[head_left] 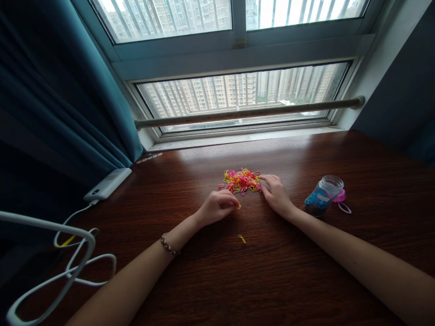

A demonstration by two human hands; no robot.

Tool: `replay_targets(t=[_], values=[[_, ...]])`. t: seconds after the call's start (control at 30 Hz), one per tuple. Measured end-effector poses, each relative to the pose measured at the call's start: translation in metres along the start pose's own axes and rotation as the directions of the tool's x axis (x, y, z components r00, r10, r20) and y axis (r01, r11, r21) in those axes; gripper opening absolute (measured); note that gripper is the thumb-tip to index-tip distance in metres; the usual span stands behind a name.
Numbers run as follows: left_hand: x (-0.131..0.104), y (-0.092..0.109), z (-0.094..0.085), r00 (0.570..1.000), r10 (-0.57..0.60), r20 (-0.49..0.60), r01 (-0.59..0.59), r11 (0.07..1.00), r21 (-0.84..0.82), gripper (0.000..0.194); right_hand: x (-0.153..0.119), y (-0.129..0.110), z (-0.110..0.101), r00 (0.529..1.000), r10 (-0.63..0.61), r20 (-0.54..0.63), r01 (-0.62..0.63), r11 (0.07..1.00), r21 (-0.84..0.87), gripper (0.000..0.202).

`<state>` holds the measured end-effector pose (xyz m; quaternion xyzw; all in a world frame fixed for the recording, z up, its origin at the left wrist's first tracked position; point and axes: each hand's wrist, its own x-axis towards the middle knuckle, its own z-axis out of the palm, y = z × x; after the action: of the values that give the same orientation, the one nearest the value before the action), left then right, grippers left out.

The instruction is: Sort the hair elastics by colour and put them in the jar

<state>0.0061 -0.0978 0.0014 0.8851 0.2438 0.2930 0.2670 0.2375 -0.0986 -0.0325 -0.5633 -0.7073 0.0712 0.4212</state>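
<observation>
A heap of small red, pink and yellow looped pieces [243,182] lies on the dark wooden table; they look like little bands or clips, but the exact kind is too small to tell. In front of the heap, my left hand [219,206] pinches a small yellow piece [239,207] between thumb and fingertips. My right hand [276,194] rests at the heap's right edge, fingers apart and tips touching it, with nothing seen in its grasp. Nearer to me, a single yellow looped piece [241,238] lies alone on the wood.
Right of my right hand stands an open clear jar [324,194] with blue contents, a pink lid with a loop [340,196] beside it. At left are a white power bank [108,184], a white cable [90,258] and a blue curtain [84,81]. A window bar [251,112] crosses beyond the table.
</observation>
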Motion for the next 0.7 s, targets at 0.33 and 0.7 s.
replay_targets(t=[0.33,0.7], values=[[0.002,0.012,0.005,0.993,0.063,0.097,-0.059,0.997,-0.041,0.015,0.0,0.007,0.007,0.981,0.024,0.19,-0.002,0.993,-0.114,0.036],[-0.005,-0.064,-0.021,0.973,-0.15,-0.176,0.218,0.845,0.488,0.027,0.002,0.001,-0.003,0.982,0.169,-0.087,-0.138,0.948,0.286,0.027]])
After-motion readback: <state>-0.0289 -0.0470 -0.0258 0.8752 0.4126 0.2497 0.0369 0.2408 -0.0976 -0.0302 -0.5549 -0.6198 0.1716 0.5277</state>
